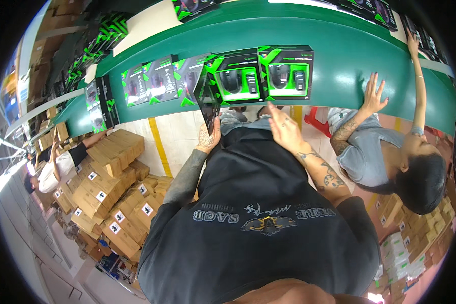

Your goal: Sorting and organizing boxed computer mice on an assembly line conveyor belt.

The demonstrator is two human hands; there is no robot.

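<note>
My left hand (209, 138) grips the lower end of a black panel with green markings (207, 99), tilted and seen nearly edge-on. I cannot tell whether this is the cover flap of the display box beside it or a separate piece. That black-and-green display box (240, 100) shows a dark mouse-shaped device and a smaller black device through its front. A similar display box (309, 76) stands against its right side. Just below the second box, my right hand (286, 130) is open, its index finger stretched toward the box's lower edge and nothing in its grasp.
Several black-and-green boxes (159, 81) lie leftward along the green bench (334, 55). At right, a co-worker's hand (374, 96) rests on the bench; the other reaches toward boxes at the far edge. Brown cartons (119, 152) are piled at left, near another person. A red stool (316, 121) stands under the bench.
</note>
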